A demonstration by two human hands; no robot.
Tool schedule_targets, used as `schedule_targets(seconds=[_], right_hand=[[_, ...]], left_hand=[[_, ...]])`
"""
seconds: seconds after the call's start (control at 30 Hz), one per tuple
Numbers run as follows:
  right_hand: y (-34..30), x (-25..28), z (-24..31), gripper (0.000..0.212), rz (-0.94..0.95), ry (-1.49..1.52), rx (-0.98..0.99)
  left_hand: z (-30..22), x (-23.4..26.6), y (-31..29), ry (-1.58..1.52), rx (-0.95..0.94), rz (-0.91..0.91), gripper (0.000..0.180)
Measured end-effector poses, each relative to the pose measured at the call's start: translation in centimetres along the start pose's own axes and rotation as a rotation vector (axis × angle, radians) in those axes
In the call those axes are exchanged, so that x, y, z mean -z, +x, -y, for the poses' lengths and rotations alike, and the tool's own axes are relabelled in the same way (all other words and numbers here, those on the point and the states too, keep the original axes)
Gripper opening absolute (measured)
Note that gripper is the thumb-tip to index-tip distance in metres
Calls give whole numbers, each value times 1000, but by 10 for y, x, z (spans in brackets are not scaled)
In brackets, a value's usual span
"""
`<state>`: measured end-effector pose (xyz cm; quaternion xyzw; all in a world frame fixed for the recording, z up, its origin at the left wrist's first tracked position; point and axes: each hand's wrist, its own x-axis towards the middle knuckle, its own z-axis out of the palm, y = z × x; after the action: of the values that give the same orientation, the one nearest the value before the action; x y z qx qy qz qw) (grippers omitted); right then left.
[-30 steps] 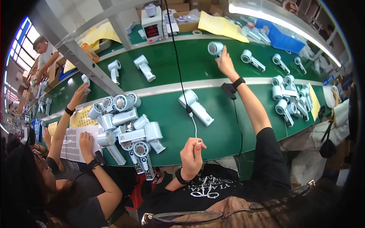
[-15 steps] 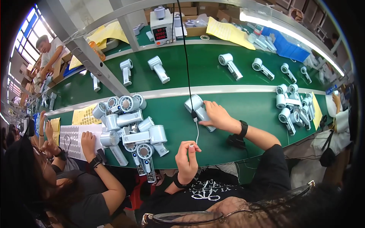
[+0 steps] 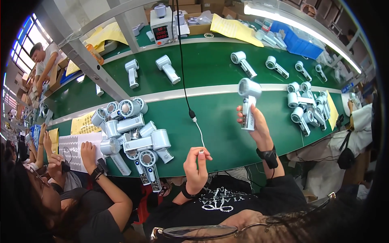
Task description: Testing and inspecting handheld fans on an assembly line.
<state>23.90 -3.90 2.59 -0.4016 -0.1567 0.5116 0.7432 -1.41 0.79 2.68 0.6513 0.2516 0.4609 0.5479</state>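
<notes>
Green bench under a lamp, seen from above, with a pale metal rail dividing it from a green strip farther beyond the grip. The right hand is closed about the handle of a pale blue handheld fan, which it holds up over the near surface; the round head points upward, clear of the fingers, and dark inner parts show along the handle. To the left of this grip and nearer the body, the left hand has thumb and forefinger pinched together on a white cable. Ahead of that pinch, the cable meets a black lead hanging from above. Well to the left of both grips lies a heap of similar fans, some stacked across others; just past it, a co-worker's hand rests by a printed sheet. To the right of the grip stands a second cluster. Beyond the grip, single fans lie spaced along the strip. Farthest from the grip are a boxy instrument with a red display, yellow paper and a blue bin.
</notes>
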Motion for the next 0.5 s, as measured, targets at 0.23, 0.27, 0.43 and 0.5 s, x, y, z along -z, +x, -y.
schedule_targets(seconds=[0.23, 0.27, 0.43, 0.5], right_hand=[[-42, -52, -23, 53, 85, 295, 64], [-43, -55, -28, 57, 115, 266, 61], [-41, -58, -44, 68, 148, 281, 81], [-39, -58, -49, 70, 135, 318, 92]], left_hand=[[-6, -26, 1, -125, 163, 398, 16], [-7, -28, 0, -124, 172, 397, 16], [-3, -39, -2, -167, 192, 403, 14], [1, -41, -3, -201, 192, 382, 10]])
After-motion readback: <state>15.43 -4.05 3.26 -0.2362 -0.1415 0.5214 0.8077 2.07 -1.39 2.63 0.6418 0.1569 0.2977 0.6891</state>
